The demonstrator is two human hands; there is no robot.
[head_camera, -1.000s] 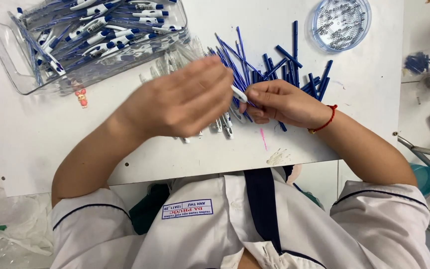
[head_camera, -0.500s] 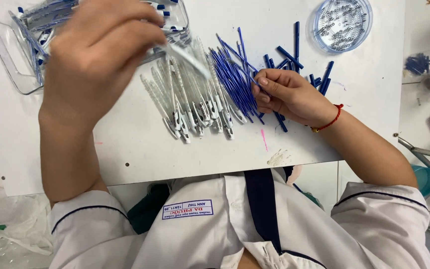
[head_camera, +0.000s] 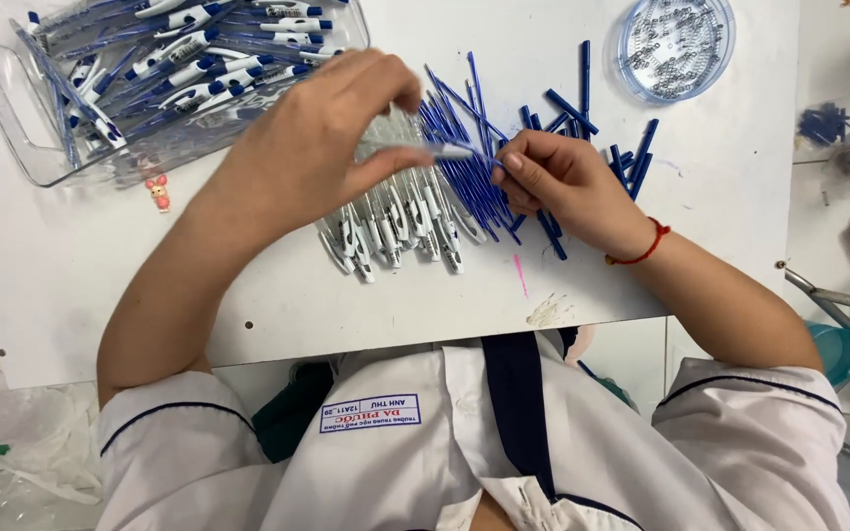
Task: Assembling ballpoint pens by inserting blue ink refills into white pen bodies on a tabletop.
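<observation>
My left hand holds a clear pen barrel level above the table, its tip pointing right. My right hand pinches a thin blue refill and meets the barrel's tip with it. Under the hands lies a row of several clear barrels with white-and-blue clips. A fan of blue refills lies just behind them. Short blue caps are scattered past my right hand.
A clear plastic tray at the back left holds several finished blue-and-white pens. A round clear lid with small springs sits at the back right. A tiny pink figure lies by the tray. The white table's front edge is near my body.
My left hand went from the middle up to the tray, then came back to the middle holding a clear barrel. My right hand stayed by the refills and now holds one to the barrel.
</observation>
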